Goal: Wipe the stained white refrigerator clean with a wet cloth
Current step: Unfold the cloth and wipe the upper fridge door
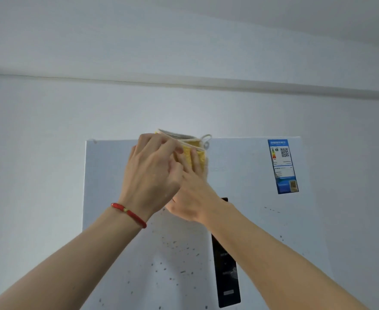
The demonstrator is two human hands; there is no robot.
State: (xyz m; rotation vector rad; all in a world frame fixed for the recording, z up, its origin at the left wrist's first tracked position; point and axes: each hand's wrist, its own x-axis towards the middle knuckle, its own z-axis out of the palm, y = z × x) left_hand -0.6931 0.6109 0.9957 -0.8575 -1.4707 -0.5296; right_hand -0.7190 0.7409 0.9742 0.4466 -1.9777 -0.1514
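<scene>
Up high, both my hands meet on the cloth point(198, 151), a yellow one with a pale edge and a small loop at its right corner, held against the top edge of the fridge point(251, 220). My left hand point(152, 173) lies over its left part, fingers curled and pinching the pale hem. My right hand point(193, 198) comes in from below and to the right, partly hidden behind the left; two of its fingers lie straight up the yellow face of the cloth, pressing it to the door, and I cannot see its thumb. A red bracelet point(129, 214) sits on my left wrist.

The white door below my hands is speckled with dark spots point(175, 249), thickest just under my wrists and running down toward the bottom of the view; a few more lie to the right, near my right forearm. A black panel point(226, 274) runs down the door, its upper end covered by my right wrist. A blue label point(282, 166) with a QR code is stuck near the top right corner, well apart from the cloth. Behind the fridge stands a pale wall point(38, 130) with a ledge point(184, 85) across it above.
</scene>
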